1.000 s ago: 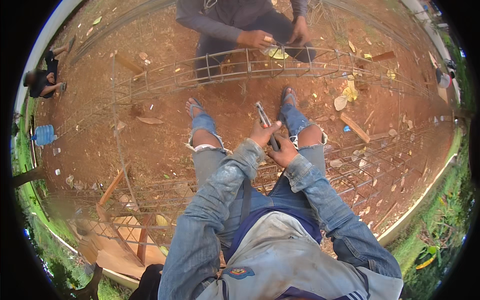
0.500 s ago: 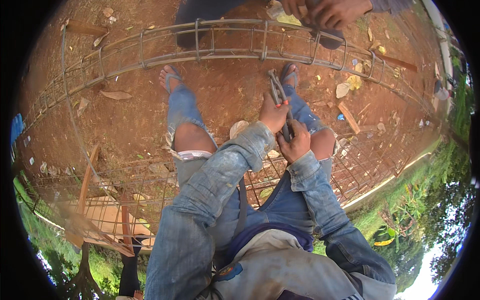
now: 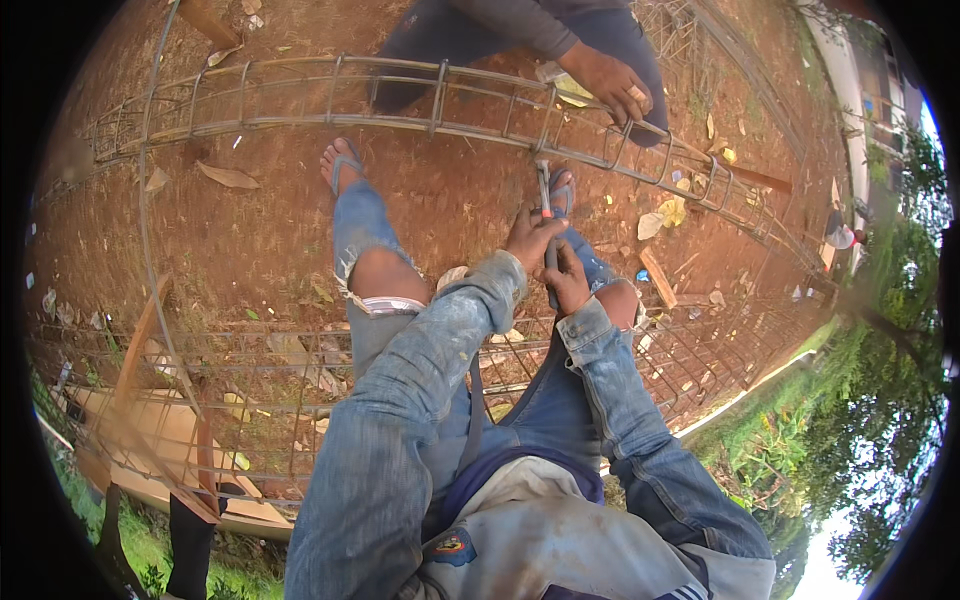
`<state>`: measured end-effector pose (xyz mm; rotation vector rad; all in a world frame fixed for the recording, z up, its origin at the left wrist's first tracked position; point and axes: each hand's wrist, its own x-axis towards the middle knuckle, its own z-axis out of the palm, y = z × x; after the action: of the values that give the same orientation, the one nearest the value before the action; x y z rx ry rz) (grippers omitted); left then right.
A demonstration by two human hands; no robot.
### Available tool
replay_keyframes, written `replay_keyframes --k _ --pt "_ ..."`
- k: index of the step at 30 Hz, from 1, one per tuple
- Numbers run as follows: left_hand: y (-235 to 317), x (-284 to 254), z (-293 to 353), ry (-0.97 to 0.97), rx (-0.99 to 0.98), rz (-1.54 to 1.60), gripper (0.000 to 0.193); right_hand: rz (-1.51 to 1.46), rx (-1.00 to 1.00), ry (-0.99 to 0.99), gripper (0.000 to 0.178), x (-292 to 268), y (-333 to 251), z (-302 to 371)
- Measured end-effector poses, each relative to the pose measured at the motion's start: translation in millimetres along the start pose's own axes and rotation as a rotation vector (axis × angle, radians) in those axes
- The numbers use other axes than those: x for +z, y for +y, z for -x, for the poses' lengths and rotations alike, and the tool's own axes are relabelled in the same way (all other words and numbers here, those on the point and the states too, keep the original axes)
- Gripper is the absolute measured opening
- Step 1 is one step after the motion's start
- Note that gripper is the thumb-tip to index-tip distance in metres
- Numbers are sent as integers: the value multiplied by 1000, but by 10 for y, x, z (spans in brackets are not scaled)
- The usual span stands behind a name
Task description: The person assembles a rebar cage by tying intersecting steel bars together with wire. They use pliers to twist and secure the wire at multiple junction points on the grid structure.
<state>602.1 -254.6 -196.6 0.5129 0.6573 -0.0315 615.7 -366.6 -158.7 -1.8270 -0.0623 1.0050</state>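
Note:
Between my knees I hold a pair of long-handled pincers (image 3: 544,190), with a metal head and red-and-grey grips. My left hand (image 3: 533,238) is closed round the upper part of the grips. Just below it, my right hand (image 3: 569,280) wraps the lower grip end. The pincers' head points away from me, near my right foot and short of the long steel rebar cage (image 3: 440,98) that crosses in front of me. A co-worker's hand (image 3: 612,88) rests at the cage's far side, right of the middle.
Steel mesh (image 3: 690,345) stretches beneath and behind my legs. Wooden pieces (image 3: 657,277) and dry leaves (image 3: 228,176) lie on the red soil. At the lower left are upright wooden stakes (image 3: 140,340) and a tan board (image 3: 150,430). The co-worker's dark-clothed legs (image 3: 500,45) are beyond the cage.
My view has shifted, and the cage now slants down to the right. The pincers' handles look closer together. One co-worker hand now shows at the cage, where two were together before.

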Motion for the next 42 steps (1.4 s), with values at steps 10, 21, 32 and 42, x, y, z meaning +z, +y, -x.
replay_keyframes --k 10,21,32,42 --pt "178 -77 82 -105 -21 32 45 -216 4 -32 44 76 -108 23" --pt "-54 -208 24 6 -23 -117 34 -118 89 109 26 75 113 -62" --pt "-172 -325 -35 32 -43 -357 36 248 37 100 36 96 216 -146" --pt "-151 -465 79 47 -96 -407 45 -260 217 -23 33 299 199 -127"
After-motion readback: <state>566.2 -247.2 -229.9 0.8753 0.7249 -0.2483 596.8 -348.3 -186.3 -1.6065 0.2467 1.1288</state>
